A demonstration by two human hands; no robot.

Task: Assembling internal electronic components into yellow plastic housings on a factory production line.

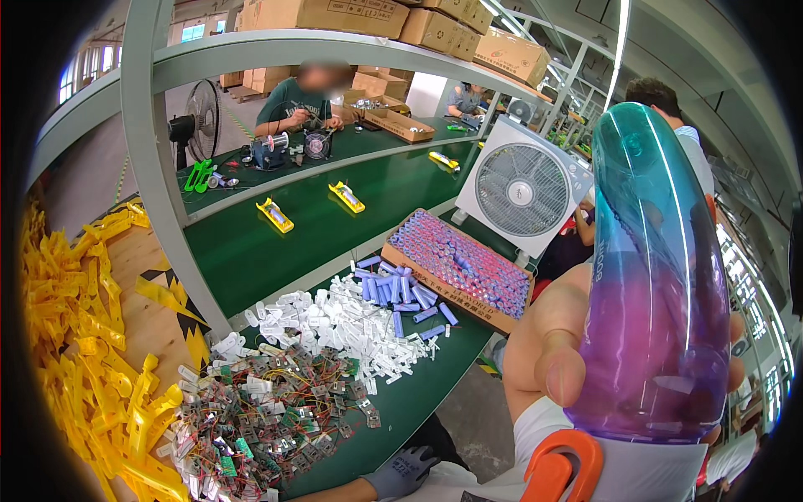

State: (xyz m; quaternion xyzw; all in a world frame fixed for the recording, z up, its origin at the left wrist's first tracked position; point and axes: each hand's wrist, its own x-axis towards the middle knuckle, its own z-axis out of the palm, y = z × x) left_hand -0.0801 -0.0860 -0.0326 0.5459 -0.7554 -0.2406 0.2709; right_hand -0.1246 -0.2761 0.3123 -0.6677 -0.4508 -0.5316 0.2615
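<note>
A translucent water bottle [657,284], teal shading into purple, rises close in front of me on the right. Its rounded base points up; the grey-white cap end with an orange clip [565,468] is lowest. My right hand [559,343] is closed around it, thumb on the left side and fingertips showing at the right edge. Down at the lower edge, my left hand [403,473] in a grey glove lies with its fingers stretched out, holding nothing visible. The nearest pile has circuit boards with wires [276,418], beside white plastic pieces [335,322] and loose lilac battery cells [401,289].
A carton of upright battery cells [460,268] stands by a grey box fan [523,188]. Yellow plastic shells [92,351] heap at left, near a metal post [159,151]. Yellow assemblies [346,197] lie on the green belt [242,251]. A person [297,105] works across it.
</note>
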